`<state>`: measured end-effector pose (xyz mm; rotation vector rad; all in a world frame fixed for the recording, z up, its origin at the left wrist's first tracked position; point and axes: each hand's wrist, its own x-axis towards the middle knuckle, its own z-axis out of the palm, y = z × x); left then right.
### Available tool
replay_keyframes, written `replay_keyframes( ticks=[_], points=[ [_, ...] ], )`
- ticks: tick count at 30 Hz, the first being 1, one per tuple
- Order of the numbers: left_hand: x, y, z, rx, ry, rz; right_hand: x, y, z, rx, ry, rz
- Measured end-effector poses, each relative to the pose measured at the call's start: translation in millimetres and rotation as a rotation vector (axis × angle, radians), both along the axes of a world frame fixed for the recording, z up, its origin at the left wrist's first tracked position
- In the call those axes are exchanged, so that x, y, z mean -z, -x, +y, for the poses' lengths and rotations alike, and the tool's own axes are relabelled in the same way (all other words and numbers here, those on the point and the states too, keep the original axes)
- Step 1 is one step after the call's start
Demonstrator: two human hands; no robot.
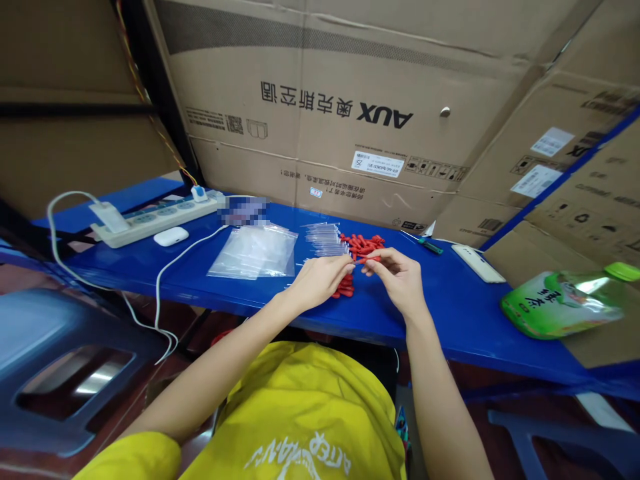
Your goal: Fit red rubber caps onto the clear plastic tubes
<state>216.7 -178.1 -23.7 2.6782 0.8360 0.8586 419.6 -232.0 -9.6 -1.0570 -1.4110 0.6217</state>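
Observation:
My left hand [321, 277] and my right hand [396, 277] meet over the blue table [450, 313], fingertips almost touching. Both pinch a small red piece [369, 259] between them. A heap of the same small red pieces [363, 245] lies just beyond my hands, and more red pieces [345, 288] lie beside my left palm. A bundle of thin clear tubes [325, 239] lies next to the heap on its left. A stack of clear plastic bags [255, 252] lies further left.
A white power strip [150, 217] with cables and a white earbud case [171, 236] sit at the table's left end. A green-handled tool [430, 246], a white phone [477, 263] and a green bottle [565, 303] are on the right. Cardboard boxes [350, 100] stand behind; a blue plastic stool [55, 373] is at left.

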Motion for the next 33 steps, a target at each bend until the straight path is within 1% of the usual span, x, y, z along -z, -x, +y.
replay_keyframes(
  ticks=[7, 12, 22, 27, 33],
  points=[
    [2.1, 1.7, 1.9, 0.029, -0.045, -0.003, 2.6, -2.7, -0.2, -0.024, 0.045, 0.021],
    [3.6, 1.5, 2.7, 0.048, -0.041, -0.002, 3.7, -2.5, 0.0, -0.040, 0.057, 0.029],
    [2.1, 2.6, 1.9, 0.067, -0.039, -0.005, 2.4, -1.5, -0.4, -0.065, 0.074, 0.044],
    [0.6, 2.4, 2.3, 0.022, -0.064, -0.043, 3.0, -1.6, -0.2, -0.094, 0.088, 0.048],
    [0.3, 0.7, 2.5, -0.018, -0.062, -0.067, 2.0, -3.0, 1.5, -0.072, 0.111, 0.061]
  ],
)
